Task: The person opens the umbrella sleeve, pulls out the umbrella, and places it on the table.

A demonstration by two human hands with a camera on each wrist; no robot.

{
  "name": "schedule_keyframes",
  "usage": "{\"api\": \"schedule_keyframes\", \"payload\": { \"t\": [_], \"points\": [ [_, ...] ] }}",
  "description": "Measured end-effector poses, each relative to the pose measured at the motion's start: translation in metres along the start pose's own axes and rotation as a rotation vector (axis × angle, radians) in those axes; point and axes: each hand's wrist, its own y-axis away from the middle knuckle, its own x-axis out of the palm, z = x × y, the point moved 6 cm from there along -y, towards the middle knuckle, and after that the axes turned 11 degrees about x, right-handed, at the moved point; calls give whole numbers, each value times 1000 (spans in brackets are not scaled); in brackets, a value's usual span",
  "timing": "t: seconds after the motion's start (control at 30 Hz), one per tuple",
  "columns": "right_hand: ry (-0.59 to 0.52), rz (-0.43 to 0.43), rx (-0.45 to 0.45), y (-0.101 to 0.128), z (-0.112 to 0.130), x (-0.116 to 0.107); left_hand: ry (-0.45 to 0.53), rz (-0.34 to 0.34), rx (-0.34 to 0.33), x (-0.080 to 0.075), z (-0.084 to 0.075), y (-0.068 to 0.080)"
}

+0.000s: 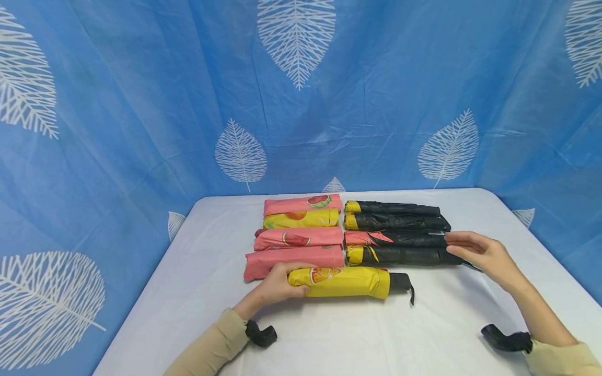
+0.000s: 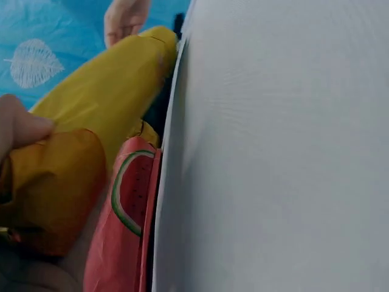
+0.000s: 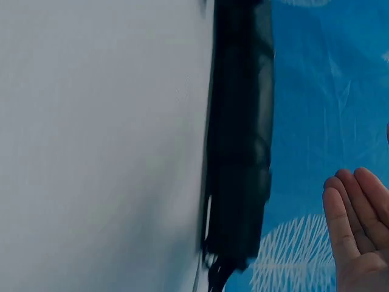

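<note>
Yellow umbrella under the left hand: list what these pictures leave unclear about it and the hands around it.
- Yellow umbrella: its left end is covered by the left hand in the head view; the left wrist view is too close and blurred to help.
- Right hand: whether its fingertips touch the black umbrella is unclear in the head view; the right wrist view cuts the hand off at the edge.

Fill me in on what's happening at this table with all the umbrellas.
A person sits at a white table with folded umbrellas laid in two columns: pink and yellow fruit-print ones on the left, black ones with yellow or pink ends on the right. The left hand grips one end of a folded yellow umbrella with an orange-slice print, which lies nearest the person. The right hand, fingers straight, rests at the handle ends of the black umbrellas.
</note>
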Motion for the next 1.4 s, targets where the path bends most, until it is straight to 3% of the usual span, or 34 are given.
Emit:
{"api": "schedule_keyframes", "payload": {
  "t": [0.2,0.37,0.5,0.87,0.97,1.13,1.4],
  "points": [
    [-127,179,-74,8,24,32,101,-57,-90,-7,-10,-1],
    [-243,308,-80,13,37,52,139,-69,-61,-13,-21,-5],
    [-250,349,-40,17,43,63,150,-70,-60,-15,-27,-6],
    [-234,211,31,14,39,73,158,-33,-60,-12,-33,-11],
    [-328,201,70,12,35,73,161,-12,-73,-10,-32,-12],
    [-575,235,114,11,32,74,197,13,-85,-8,-28,-11],
    [-797,236,102,12,28,67,211,-20,-70,-18,-25,-2]
  ]
}}
